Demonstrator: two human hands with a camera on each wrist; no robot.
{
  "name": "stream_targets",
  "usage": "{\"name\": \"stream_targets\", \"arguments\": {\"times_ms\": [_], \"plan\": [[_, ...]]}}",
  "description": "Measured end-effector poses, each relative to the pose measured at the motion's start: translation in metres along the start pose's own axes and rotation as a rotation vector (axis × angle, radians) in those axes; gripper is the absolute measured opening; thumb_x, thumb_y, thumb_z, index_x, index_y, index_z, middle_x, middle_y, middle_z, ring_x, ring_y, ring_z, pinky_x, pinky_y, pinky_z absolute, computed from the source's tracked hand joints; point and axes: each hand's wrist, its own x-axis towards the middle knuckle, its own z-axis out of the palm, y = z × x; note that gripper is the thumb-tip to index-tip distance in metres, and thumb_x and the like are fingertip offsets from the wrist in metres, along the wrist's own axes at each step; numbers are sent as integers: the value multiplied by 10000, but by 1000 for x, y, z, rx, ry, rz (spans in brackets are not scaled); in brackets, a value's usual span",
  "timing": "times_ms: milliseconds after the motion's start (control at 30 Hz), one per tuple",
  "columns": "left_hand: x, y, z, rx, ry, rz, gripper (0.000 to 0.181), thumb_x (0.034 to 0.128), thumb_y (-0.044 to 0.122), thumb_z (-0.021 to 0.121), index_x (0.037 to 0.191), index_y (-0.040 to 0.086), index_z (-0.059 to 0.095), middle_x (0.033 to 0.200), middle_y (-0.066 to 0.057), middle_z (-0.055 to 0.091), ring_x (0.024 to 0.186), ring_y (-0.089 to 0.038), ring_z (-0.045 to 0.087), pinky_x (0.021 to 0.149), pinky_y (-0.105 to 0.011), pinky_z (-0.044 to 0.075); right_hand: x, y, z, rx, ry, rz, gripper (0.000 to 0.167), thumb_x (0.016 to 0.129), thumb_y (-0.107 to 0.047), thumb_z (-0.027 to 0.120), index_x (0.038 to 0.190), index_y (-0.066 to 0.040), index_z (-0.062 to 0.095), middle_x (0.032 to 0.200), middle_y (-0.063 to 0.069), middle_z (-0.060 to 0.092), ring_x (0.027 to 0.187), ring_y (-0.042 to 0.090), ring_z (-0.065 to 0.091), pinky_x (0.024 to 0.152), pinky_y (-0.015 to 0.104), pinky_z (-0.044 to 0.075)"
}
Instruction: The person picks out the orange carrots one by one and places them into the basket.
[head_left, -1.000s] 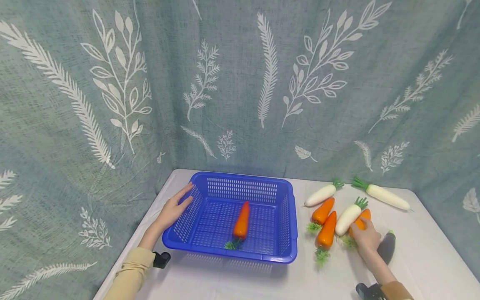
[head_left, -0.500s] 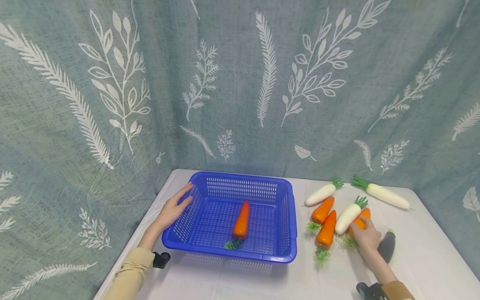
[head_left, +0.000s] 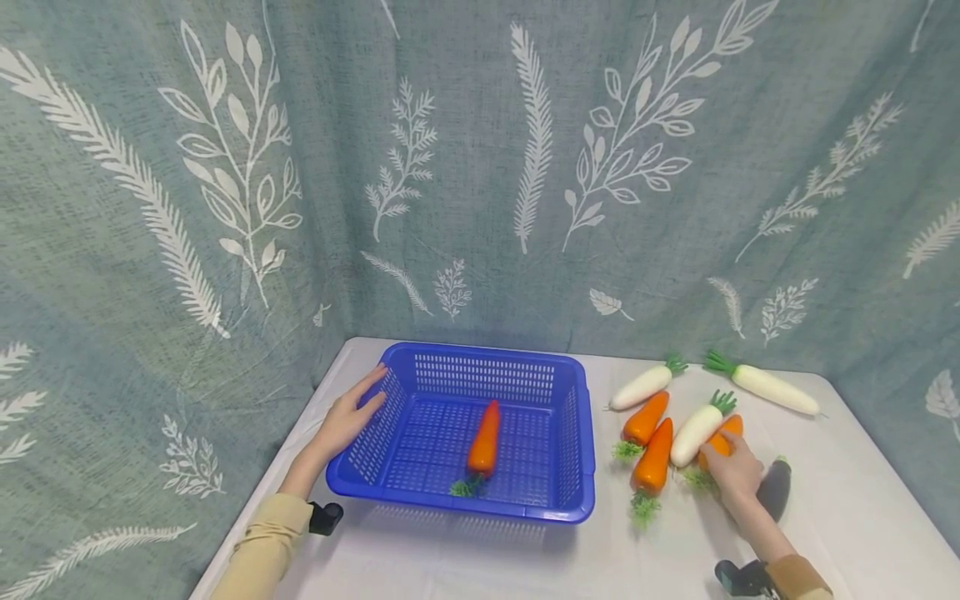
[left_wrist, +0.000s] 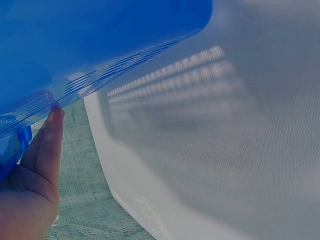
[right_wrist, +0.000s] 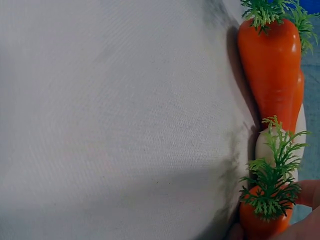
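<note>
A blue perforated basket (head_left: 480, 510) holds one carrot (head_left: 483, 440) with a green top. My left hand (head_left: 347, 421) rests against the basket's left side with fingers extended; in the left wrist view that hand (left_wrist: 35, 185) touches the blue wall (left_wrist: 100, 45). On the right, my right hand (head_left: 733, 468) grips an orange carrot (head_left: 733, 427), its fingers partly covering it. In the right wrist view the gripped carrot (right_wrist: 257, 227) shows its leafy top, with fingers on both sides. A white radish (head_left: 696, 437) lies directly left of it.
Two more carrots (head_left: 647, 419) (head_left: 653, 458) lie left of the radish. Another white radish (head_left: 642, 389) is behind them, and a long one (head_left: 776, 390) lies at the back right. A dark eggplant (head_left: 776, 490) sits beside my right wrist. A patterned curtain (head_left: 465, 192) stands behind the table.
</note>
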Motion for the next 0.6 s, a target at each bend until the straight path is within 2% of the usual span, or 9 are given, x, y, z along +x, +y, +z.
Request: {"name": "stream_targets", "arguments": {"times_ms": [600], "plan": [[0,-3,1,2,-2,-2,477,1041,133,460,1473,-44,360,1557,-219,270,1421,-432,227,1156,-573,197,2,1,-7,65,-33,25,662,971,-256,486,1486,79,240,1486,385,207,1368,547,194,1124,632,200]]}}
